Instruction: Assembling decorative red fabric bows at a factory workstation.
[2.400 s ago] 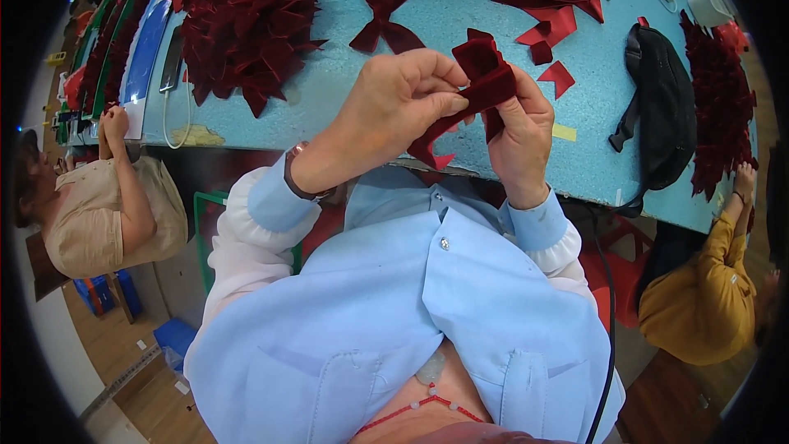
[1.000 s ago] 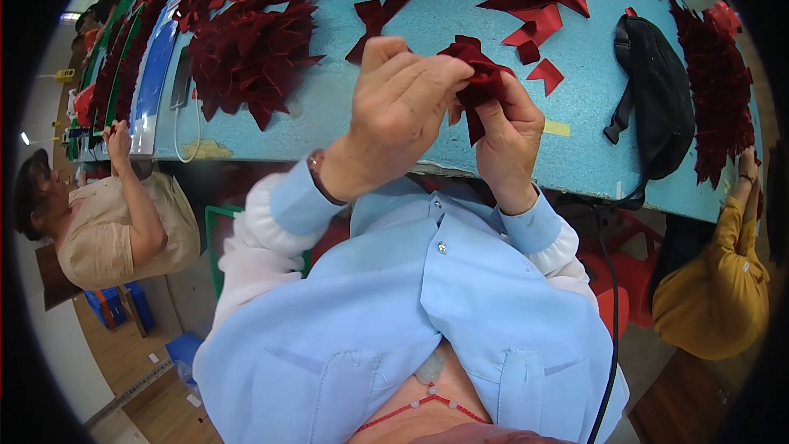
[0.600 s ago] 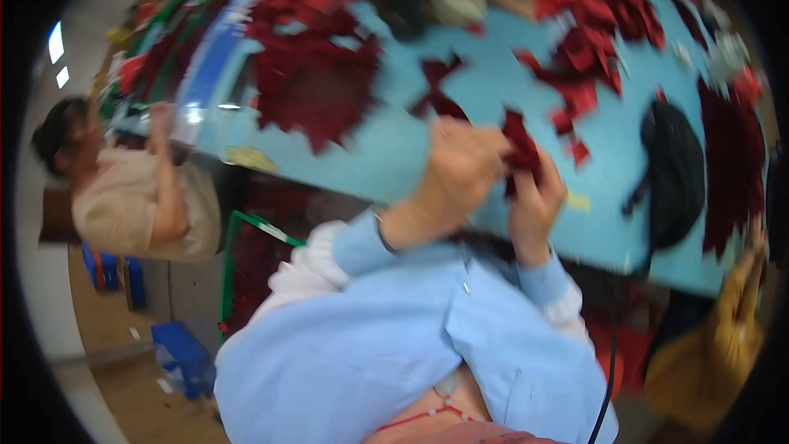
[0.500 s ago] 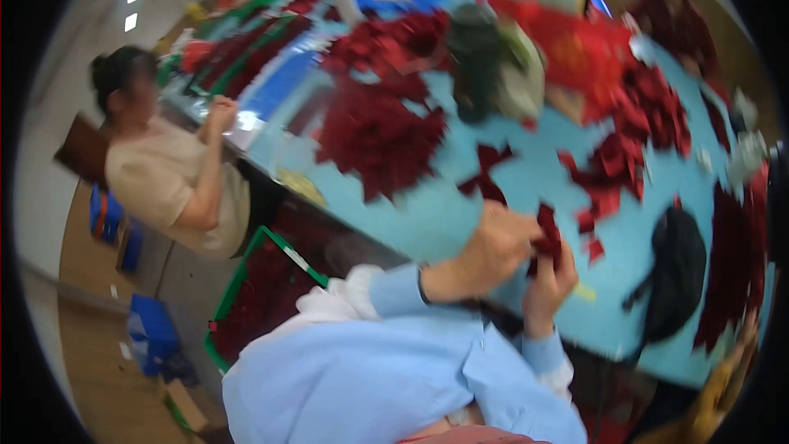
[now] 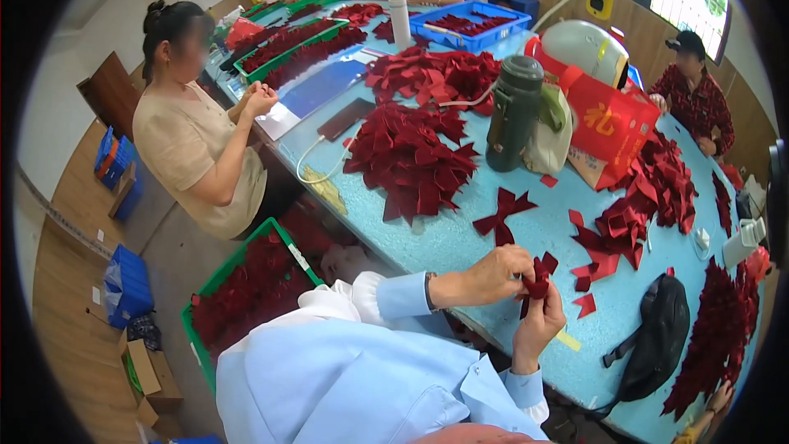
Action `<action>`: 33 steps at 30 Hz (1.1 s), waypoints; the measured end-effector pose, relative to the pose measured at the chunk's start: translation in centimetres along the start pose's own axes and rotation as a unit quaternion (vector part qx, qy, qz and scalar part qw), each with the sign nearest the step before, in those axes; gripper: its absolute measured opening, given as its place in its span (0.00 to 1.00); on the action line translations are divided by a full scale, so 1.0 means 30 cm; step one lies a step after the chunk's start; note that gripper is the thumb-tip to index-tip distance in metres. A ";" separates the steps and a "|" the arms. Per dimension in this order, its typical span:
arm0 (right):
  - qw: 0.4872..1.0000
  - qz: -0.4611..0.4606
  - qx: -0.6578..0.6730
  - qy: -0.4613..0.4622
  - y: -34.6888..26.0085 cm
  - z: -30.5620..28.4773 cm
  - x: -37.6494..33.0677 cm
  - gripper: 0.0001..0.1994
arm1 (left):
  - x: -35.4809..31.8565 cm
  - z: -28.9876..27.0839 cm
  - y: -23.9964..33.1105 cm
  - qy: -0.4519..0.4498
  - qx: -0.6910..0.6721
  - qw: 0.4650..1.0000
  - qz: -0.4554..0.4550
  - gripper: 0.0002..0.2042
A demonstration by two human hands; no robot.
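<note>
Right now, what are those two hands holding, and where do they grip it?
A small dark red fabric bow. The left hand pinches its left side, the right hand grips it from below.

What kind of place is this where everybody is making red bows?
Probably a small craft workshop. People sit round a long blue table heaped with dark red fabric pieces, green crates hold more, and both hands pinch one red bow.

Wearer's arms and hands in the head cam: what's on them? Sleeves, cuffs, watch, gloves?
Both hands are bare, no gloves: left hand, right hand. Both arms wear long light-blue shirt sleeves with buttoned light-blue cuffs; a white ruffled edge shows at each cuff. A dark wristband or watch sits on the left wrist just past the cuff. No rings or markings can be made out.
</note>
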State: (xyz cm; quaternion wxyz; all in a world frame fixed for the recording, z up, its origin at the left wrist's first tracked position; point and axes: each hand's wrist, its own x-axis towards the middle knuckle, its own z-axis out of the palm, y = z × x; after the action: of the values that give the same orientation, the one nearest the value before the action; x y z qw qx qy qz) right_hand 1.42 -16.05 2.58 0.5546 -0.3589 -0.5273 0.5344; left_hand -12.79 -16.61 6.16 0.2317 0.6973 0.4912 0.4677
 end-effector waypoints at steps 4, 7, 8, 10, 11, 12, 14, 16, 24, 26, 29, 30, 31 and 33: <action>0.993 -0.018 -0.121 0.005 0.080 -0.074 0.066 0.10 | 0.044 0.084 -0.113 -0.017 -0.024 0.999 0.025 0.07; 0.989 -0.009 -0.149 -0.003 0.193 -0.134 0.152 0.10 | 0.104 0.128 -0.212 -0.068 -0.116 0.988 -0.074 0.08; 0.991 0.036 -0.128 -0.012 0.191 -0.138 0.161 0.10 | 0.108 0.143 -0.220 -0.057 -0.147 0.983 -0.096 0.10; 0.999 0.019 -0.042 -0.007 0.252 -0.117 0.237 0.09 | 0.136 0.155 -0.267 -0.055 -0.175 0.976 -0.116 0.11; 0.998 0.032 -0.048 0.004 0.277 -0.141 0.228 0.09 | 0.121 0.186 -0.285 -0.017 -0.095 0.992 -0.076 0.12; 0.999 0.042 -0.025 -0.006 0.303 -0.167 0.250 0.09 | 0.134 0.217 -0.312 0.025 -0.011 0.999 -0.026 0.12; 0.997 0.061 0.024 -0.030 0.351 -0.214 0.277 0.09 | 0.147 0.276 -0.361 0.062 0.068 0.995 0.022 0.13; 0.997 0.058 0.030 -0.028 0.344 -0.211 0.275 0.10 | 0.145 0.270 -0.357 0.059 0.088 0.994 0.038 0.12; 0.997 0.053 0.047 -0.022 0.330 -0.165 0.279 0.10 | 0.152 0.243 -0.337 0.086 0.122 0.986 0.069 0.12; 0.997 0.046 0.057 -0.007 0.347 -0.162 0.281 0.10 | 0.149 0.247 -0.347 0.085 0.120 0.987 0.065 0.12; 0.997 0.055 0.043 -0.017 0.346 -0.151 0.281 0.10 | 0.139 0.250 -0.377 0.086 0.043 0.995 0.017 0.11; 0.997 0.058 0.038 -0.021 0.347 -0.149 0.278 0.10 | 0.139 0.245 -0.384 0.084 0.042 0.995 0.015 0.11; 0.997 0.060 0.037 -0.021 0.351 -0.151 0.275 0.10 | 0.141 0.237 -0.391 0.065 0.037 0.997 0.009 0.10; 0.997 0.066 0.039 -0.026 0.357 -0.158 0.271 0.10 | 0.143 0.226 -0.397 0.025 0.028 0.999 -0.003 0.10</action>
State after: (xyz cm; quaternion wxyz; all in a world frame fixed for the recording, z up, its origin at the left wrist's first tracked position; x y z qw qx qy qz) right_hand 2.69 -5.54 -6.99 0.5178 -0.3569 -0.4959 0.5988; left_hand -12.04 -6.95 -4.42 0.2013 0.6898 0.5119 0.4708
